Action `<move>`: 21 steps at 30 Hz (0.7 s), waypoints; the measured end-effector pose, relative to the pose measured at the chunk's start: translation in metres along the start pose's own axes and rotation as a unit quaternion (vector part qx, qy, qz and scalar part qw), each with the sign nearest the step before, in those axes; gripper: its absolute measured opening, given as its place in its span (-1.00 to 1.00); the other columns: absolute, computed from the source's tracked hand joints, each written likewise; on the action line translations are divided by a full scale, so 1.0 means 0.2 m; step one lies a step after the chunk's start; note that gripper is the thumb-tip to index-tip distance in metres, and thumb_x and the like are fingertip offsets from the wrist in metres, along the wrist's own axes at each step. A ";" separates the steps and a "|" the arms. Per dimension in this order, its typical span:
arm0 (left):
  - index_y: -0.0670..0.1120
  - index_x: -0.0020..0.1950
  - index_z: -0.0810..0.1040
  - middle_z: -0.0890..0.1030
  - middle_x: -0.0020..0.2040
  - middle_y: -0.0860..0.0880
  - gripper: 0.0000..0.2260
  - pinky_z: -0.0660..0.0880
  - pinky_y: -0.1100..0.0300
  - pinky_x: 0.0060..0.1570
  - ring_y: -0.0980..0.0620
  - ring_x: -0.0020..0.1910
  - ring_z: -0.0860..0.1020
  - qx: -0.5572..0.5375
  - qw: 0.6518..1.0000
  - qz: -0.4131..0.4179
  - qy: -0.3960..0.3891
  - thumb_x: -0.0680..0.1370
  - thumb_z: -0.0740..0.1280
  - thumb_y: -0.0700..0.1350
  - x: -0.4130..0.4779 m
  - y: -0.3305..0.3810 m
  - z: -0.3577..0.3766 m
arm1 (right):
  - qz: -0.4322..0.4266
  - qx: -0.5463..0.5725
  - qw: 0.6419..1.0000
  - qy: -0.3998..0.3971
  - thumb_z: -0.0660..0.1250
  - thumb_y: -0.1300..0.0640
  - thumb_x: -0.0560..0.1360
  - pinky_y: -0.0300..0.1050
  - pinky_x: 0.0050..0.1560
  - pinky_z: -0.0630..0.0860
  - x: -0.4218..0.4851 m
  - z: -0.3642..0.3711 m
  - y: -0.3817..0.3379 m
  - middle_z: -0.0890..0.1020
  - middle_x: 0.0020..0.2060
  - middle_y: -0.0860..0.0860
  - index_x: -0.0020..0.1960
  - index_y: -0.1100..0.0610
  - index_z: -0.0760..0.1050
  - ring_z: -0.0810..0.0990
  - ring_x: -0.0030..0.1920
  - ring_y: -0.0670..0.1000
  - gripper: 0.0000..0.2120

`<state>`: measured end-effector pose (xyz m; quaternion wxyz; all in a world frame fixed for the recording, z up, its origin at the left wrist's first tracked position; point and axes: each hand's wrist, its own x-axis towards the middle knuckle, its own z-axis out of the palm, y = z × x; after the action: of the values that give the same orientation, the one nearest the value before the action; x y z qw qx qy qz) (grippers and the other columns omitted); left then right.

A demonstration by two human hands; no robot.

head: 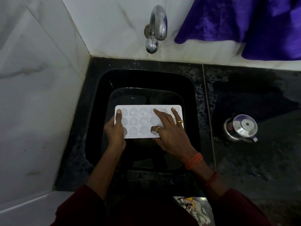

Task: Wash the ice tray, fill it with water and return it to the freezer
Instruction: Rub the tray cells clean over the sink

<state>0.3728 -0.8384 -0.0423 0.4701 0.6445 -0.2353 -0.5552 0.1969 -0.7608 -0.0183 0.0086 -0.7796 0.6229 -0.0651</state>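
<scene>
Ice tray (138,126): white, cups up, held level over the black sink (146,74), at 6 o'clock from the tap (157,25). Left hand (114,131) clamps the 9 o'clock short edge, thumb on top, steadying it. Right hand (171,134) lies spread across the 3 o'clock cups, one ringed finger bent into a cup, probably scrubbing. No water visibly running.
</scene>
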 end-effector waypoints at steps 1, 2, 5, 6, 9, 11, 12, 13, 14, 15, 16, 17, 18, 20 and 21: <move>-0.05 -0.05 0.66 0.70 -0.13 0.01 -0.81 0.62 0.18 -0.24 0.05 -0.15 0.69 0.002 1.000 -0.001 0.000 0.60 0.37 0.04 0.00 0.00 0.00 | -0.001 -0.002 1.000 -0.006 0.43 0.06 0.41 0.29 0.53 0.01 0.00 0.00 0.00 0.33 0.50 0.16 -0.02 0.03 0.65 0.33 0.46 0.12 -0.84; -0.05 -0.05 0.66 0.71 -0.11 0.00 -0.81 0.64 0.13 -0.18 0.02 -0.12 0.69 0.004 1.000 -0.003 0.001 0.60 0.37 0.04 0.00 0.00 0.00 | -0.003 -0.005 1.000 -0.007 0.42 0.09 0.41 0.30 0.53 0.02 0.00 0.00 0.00 0.33 0.50 0.17 -0.02 0.04 0.66 0.33 0.46 0.12 -0.85; -0.06 -0.03 0.66 0.71 -0.03 -0.06 -0.80 0.65 0.01 -0.03 -0.07 -0.02 0.69 0.001 1.000 -0.016 0.006 0.59 0.37 0.06 0.00 -0.01 0.00 | -0.003 -0.002 1.000 0.009 0.43 0.09 0.41 0.29 0.53 -0.01 0.00 0.00 0.00 0.39 0.46 0.14 -0.04 0.02 0.67 0.38 0.42 0.10 -0.86; -0.06 -0.02 0.67 0.71 -0.02 -0.07 -0.80 0.65 0.00 -0.02 -0.07 -0.02 0.69 0.001 1.000 -0.017 0.007 0.59 0.38 0.06 0.00 -0.01 0.00 | -0.001 0.004 1.000 0.018 0.44 0.07 0.39 0.28 0.53 -0.02 0.01 -0.01 0.01 0.42 0.44 0.11 -0.05 0.01 0.67 0.40 0.40 0.08 -0.86; -0.04 -0.06 0.66 0.71 -0.07 -0.03 -0.81 0.65 0.06 -0.06 -0.04 -0.05 0.69 0.000 1.000 -0.015 0.007 0.59 0.37 0.06 0.00 0.00 0.00 | 0.001 0.009 0.999 0.032 0.50 0.03 0.35 0.25 0.54 -0.02 0.02 -0.01 0.02 0.48 0.39 0.06 -0.10 -0.02 0.67 0.44 0.37 0.06 -0.86; -0.03 -0.07 0.65 0.70 -0.10 0.00 -0.82 0.64 0.11 -0.13 0.01 -0.10 0.69 -0.002 1.000 -0.015 0.009 0.59 0.37 0.06 0.00 0.00 0.00 | 0.000 0.006 0.999 0.034 0.50 0.03 0.36 0.25 0.54 0.01 0.02 0.00 0.01 0.48 0.38 0.06 -0.09 -0.02 0.66 0.44 0.36 0.06 -0.86; -0.02 -0.08 0.65 0.70 -0.11 0.01 -0.82 0.64 0.13 -0.17 0.04 -0.13 0.69 -0.004 1.000 -0.017 0.009 0.60 0.37 0.06 0.00 0.01 0.00 | -0.001 0.004 0.999 0.033 0.49 0.03 0.38 0.26 0.53 0.02 0.02 0.00 0.01 0.48 0.39 0.07 -0.07 -0.02 0.67 0.44 0.36 0.07 -0.87; -0.02 -0.09 0.65 0.70 -0.13 0.02 -0.82 0.64 0.15 -0.20 0.06 -0.16 0.68 -0.007 1.000 -0.017 0.010 0.60 0.37 0.05 0.00 0.01 0.00 | -0.002 0.000 1.000 0.032 0.48 0.04 0.40 0.26 0.53 0.02 0.02 0.01 0.01 0.48 0.39 0.08 -0.06 -0.02 0.67 0.44 0.36 0.07 -0.87; -0.02 -0.09 0.65 0.70 -0.13 0.02 -0.82 0.64 0.16 -0.22 0.07 -0.17 0.68 -0.007 1.000 -0.016 0.010 0.60 0.37 0.05 0.01 0.01 0.00 | -0.003 -0.004 1.000 0.030 0.47 0.06 0.41 0.26 0.53 0.02 0.02 0.01 0.01 0.48 0.39 0.08 -0.05 -0.02 0.67 0.44 0.35 0.08 -0.87; -0.02 -0.09 0.65 0.70 -0.13 0.02 -0.82 0.64 0.16 -0.22 0.07 -0.18 0.68 -0.005 1.000 -0.015 0.009 0.60 0.37 0.05 0.01 0.01 0.00 | -0.005 -0.007 1.000 0.030 0.48 0.06 0.41 0.26 0.53 0.02 0.02 0.02 0.01 0.48 0.39 0.09 -0.04 -0.02 0.67 0.45 0.35 0.08 -0.88; -0.03 -0.09 0.65 0.70 -0.13 0.02 -0.81 0.63 0.16 -0.22 0.06 -0.17 0.68 0.000 1.000 -0.014 0.008 0.60 0.37 0.05 0.01 0.01 -0.01 | -0.006 -0.009 0.999 0.032 0.48 0.06 0.41 0.26 0.53 0.02 0.02 0.02 0.01 0.49 0.38 0.09 -0.05 -0.02 0.67 0.46 0.34 0.07 -0.88; -0.04 -0.08 0.65 0.70 -0.12 0.01 -0.81 0.63 0.16 -0.22 0.05 -0.16 0.68 0.001 1.000 -0.014 0.008 0.59 0.37 0.06 0.01 0.00 -0.01 | -0.006 -0.008 0.999 0.036 0.48 0.06 0.41 0.26 0.53 0.02 0.02 0.02 0.01 0.50 0.37 0.07 -0.06 -0.02 0.67 0.47 0.33 0.07 -0.89; -0.04 -0.07 0.65 0.70 -0.11 -0.01 -0.81 0.63 0.15 -0.20 0.03 -0.14 0.68 0.001 1.000 -0.014 0.008 0.59 0.37 0.06 0.01 0.00 -0.01 | -0.004 -0.004 0.999 0.044 0.48 0.04 0.41 0.25 0.53 0.03 0.02 0.01 0.01 0.52 0.35 0.06 -0.09 -0.03 0.67 0.48 0.31 0.06 -0.91; -0.04 -0.06 0.66 0.71 -0.07 -0.04 -0.80 0.64 0.10 -0.16 0.00 -0.11 0.69 0.001 1.000 -0.018 0.008 0.59 0.38 0.08 0.02 0.00 -0.02 | 0.001 0.012 0.998 0.060 0.46 0.00 0.41 0.25 0.52 0.05 0.02 -0.01 0.01 0.56 0.29 0.03 -0.15 -0.04 0.66 0.51 0.28 0.05 -0.94; -0.04 -0.06 0.66 0.71 -0.07 -0.04 -0.80 0.64 0.11 -0.16 0.00 -0.10 0.69 0.001 1.000 -0.019 0.009 0.58 0.38 0.08 0.02 0.00 -0.02 | 0.004 0.018 0.998 0.065 0.45 -0.03 0.41 0.25 0.52 0.05 0.02 -0.02 0.01 0.58 0.26 0.01 -0.17 -0.04 0.65 0.53 0.26 0.05 -0.93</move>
<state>0.3774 -0.8405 -0.0454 0.4607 0.6544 -0.2196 -0.5580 0.1963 -0.7655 -0.0143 -0.0180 -0.7710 0.6238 -0.1269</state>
